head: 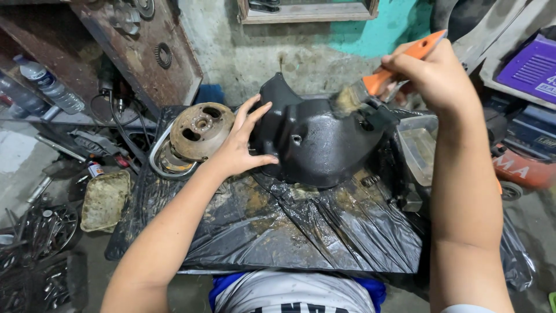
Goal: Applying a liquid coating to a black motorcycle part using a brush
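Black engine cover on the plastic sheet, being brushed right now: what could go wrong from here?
1. The black metal engine cover is steadied only by the left hand, so on the wet, wrinkled black plastic sheet it may slide under brush pressure.
2. The orange-handled paintbrush in the right hand could flick dirty liquid toward the clear plastic tub and the person.
3. The rusty round flywheel sits close to the left hand and could get knocked.
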